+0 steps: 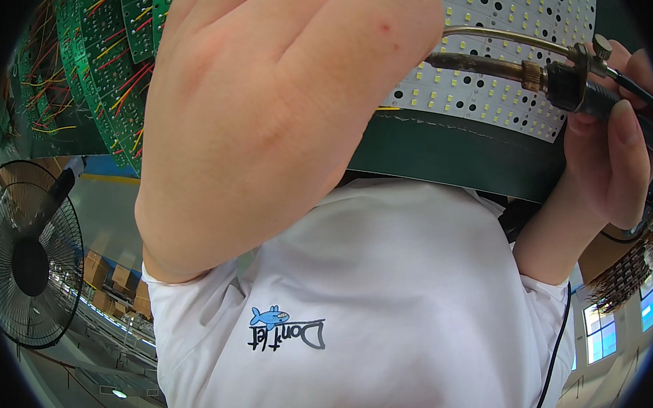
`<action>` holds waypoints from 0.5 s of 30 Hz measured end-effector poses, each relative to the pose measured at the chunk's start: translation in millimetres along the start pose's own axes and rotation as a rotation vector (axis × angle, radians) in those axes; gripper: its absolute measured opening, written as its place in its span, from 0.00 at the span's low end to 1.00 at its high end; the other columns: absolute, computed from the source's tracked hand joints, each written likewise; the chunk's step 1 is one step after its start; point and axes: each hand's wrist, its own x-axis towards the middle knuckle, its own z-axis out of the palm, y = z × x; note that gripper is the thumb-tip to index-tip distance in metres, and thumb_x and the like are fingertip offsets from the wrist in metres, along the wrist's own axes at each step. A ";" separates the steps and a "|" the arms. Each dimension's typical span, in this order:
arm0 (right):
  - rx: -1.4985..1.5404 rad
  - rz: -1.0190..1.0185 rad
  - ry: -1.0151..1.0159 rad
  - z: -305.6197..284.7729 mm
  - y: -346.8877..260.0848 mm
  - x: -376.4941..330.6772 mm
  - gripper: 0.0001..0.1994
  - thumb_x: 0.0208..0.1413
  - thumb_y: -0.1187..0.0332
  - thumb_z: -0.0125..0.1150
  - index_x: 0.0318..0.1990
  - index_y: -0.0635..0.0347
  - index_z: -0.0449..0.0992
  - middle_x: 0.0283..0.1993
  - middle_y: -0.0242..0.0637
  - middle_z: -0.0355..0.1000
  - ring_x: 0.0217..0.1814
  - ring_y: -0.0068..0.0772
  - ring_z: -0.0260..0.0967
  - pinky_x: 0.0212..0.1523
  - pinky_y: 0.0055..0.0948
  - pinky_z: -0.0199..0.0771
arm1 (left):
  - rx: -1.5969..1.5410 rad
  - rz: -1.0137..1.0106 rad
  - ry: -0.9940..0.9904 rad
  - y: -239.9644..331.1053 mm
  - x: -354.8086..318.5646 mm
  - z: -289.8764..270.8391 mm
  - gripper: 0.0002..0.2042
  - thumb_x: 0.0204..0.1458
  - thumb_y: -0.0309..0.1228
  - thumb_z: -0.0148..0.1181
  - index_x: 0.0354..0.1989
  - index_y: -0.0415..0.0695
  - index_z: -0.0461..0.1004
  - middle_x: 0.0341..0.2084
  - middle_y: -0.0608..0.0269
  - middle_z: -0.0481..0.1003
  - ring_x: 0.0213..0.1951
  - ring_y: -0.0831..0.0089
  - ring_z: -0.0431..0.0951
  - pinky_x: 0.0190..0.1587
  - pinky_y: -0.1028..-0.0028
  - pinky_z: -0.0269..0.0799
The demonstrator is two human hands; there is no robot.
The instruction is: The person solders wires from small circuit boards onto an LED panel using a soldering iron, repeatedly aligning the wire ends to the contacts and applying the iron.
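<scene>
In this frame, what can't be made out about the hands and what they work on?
- Left hand: fingertips and anything held, hidden behind its own back, close to the head camera.
- Tool tip: hidden behind the left hand.
- Right hand: partly cut off by the right rim.
- White LED board: mostly covered by the hands.

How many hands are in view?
2. The left hand looms at upper centre, close to the camera; the right hand at the right edge grips a metal-tipped tool over the LED board. No others show.
</scene>
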 end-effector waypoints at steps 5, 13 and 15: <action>0.122 0.038 -0.043 -0.5 -7.1 -0.4 0.17 0.61 0.72 0.46 0.56 0.71 0.63 0.51 0.49 0.62 0.48 0.28 0.61 0.44 0.21 0.63 | 0.024 0.051 0.019 0.4 3.4 -1.5 0.13 0.40 0.12 0.62 0.34 0.39 0.74 0.29 0.62 0.76 0.29 0.65 0.73 0.32 0.71 0.68; 0.263 0.089 -0.087 -13.5 0.7 -6.2 0.19 0.61 0.70 0.45 0.57 0.73 0.62 0.52 0.48 0.58 0.49 0.29 0.58 0.42 0.20 0.63 | 0.084 -0.107 -0.003 17.1 -2.1 -8.1 0.08 0.43 0.15 0.65 0.32 0.40 0.77 0.27 0.62 0.78 0.31 0.64 0.75 0.34 0.71 0.71; 0.180 0.062 -0.119 -14.4 0.1 -4.7 0.19 0.61 0.70 0.45 0.57 0.72 0.63 0.50 0.47 0.59 0.48 0.29 0.59 0.43 0.20 0.62 | 0.085 -0.139 0.020 18.7 -3.1 -3.9 0.08 0.43 0.16 0.65 0.32 0.40 0.76 0.27 0.63 0.78 0.31 0.65 0.75 0.34 0.71 0.71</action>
